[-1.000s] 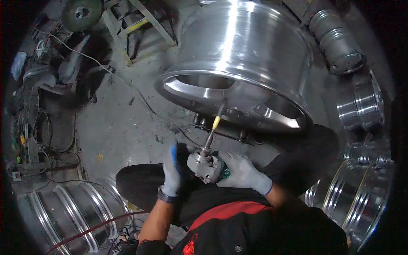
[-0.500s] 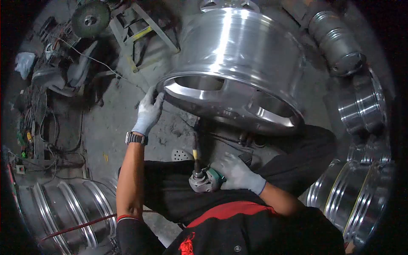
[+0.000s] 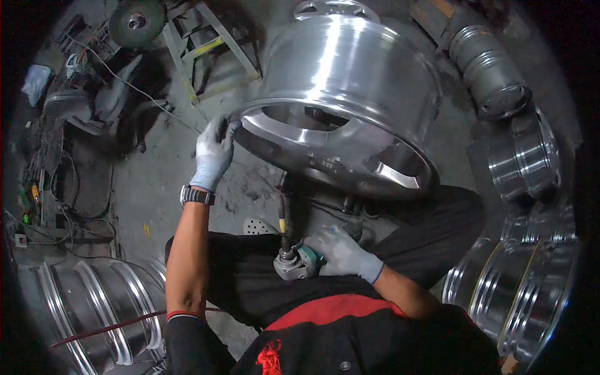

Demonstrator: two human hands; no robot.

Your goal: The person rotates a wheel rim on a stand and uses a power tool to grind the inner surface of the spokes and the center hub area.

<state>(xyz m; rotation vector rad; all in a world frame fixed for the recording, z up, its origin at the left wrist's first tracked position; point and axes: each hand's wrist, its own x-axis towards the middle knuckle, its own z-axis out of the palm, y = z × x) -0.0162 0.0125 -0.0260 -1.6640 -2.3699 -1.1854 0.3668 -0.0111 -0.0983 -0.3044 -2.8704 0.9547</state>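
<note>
A large shiny metal wheel [image 3: 350, 69] stands tilted in front of me, its spoked face turned down toward my lap. My left hand [image 3: 214, 150], in a pale glove, grips the left edge of the wheel's rim. Low in the middle, my gloved right hand [image 3: 342, 251] is wrapped round a green and silver power tool [image 3: 297, 262] that rests by my legs. A dark shaft with a yellow band [image 3: 282, 224] sticks up from the tool's head. The fingertips of my right hand are partly hidden.
Stacked metal wheels lie at the lower left [image 3: 103, 306], the lower right [image 3: 512, 287] and the upper right [image 3: 490, 72]. A metal stand [image 3: 212, 50] and a round disc [image 3: 136, 22] are at the upper left. A red hose [image 3: 119, 324] crosses the lower left.
The wheel has turned a little, so its spokes and openings sit differently. My left hand stays at the rim. The whole view has shifted slightly.
</note>
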